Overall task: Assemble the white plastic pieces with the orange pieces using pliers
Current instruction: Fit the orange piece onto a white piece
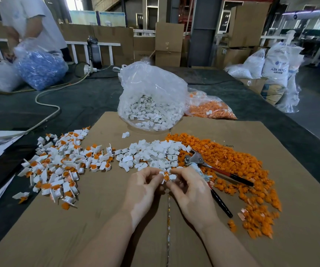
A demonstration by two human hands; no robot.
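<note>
Here, both hands are working just above the cardboard sheet (pixel 101 218) covering the bench (pixel 82 97). The left hand (pixel 143 187) is pinching a white piece (pixel 161 174) between thumb and fingertips; the right hand (pixel 191 193) is pinching another white piece (pixel 172 177), with an orange piece (pixel 166 177) sitting between the two. The three parts are touching at the fingertips.

The pliers (pixel 203 164) are lying untouched just right of the hands, jaws pointing left, red-and-black handles spreading toward the right over the loose orange pile (pixel 242 170). A loose white pile (pixel 151 155) is lying just beyond the hands. Assembled white-and-orange units (pixel 59 162) are spreading across the left edge of the cardboard.

Behind the piles, a clear bag of white pieces (pixel 151 101) is standing open, and a bag of orange pieces (pixel 211 106) is lying just beside it on the right. At far left, another person (pixel 32 20) is handling a bag of blue parts (pixel 39 68).
</note>
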